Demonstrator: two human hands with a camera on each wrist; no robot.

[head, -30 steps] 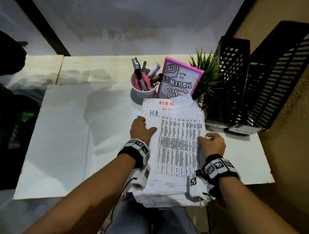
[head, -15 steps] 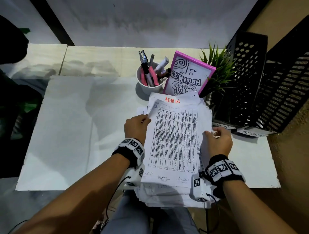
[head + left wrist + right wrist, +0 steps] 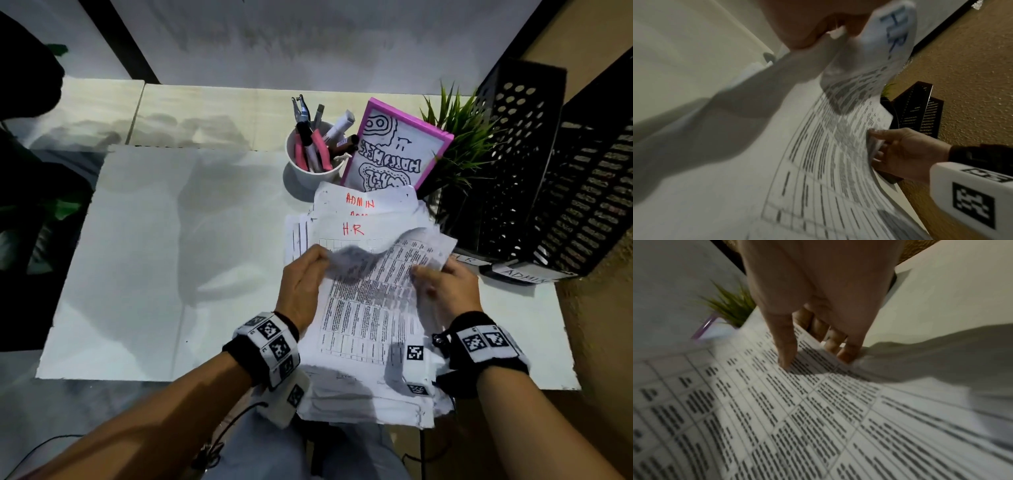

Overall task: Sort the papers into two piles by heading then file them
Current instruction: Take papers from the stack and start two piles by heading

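I see the top sheet point(image 3: 368, 301), a printed table of dense black rows, curling up off the paper stack point(image 3: 363, 401) at the near edge of the white table point(image 3: 164, 260). My left hand point(image 3: 301, 284) pinches its upper left corner, folding it over so a blue "H.R." heading shows in the left wrist view. My right hand point(image 3: 445, 291) grips the right edge, thumb on the print and fingers curled beneath. The sheet underneath point(image 3: 356, 229) carries a red "H.R", and behind it another sheet point(image 3: 363, 200) reads "ADMIN"; a further red heading between them is mostly covered. Motion blurs the lifted corner, and I cannot count the stack's sheets. Two black mesh file holders point(image 3: 534, 164) stand at the right, their labels partly cut off by the paper. One white cup of pens point(image 3: 313, 157), one pink-framed drawing point(image 3: 394, 154) and one green plant point(image 3: 459, 137) sit behind.
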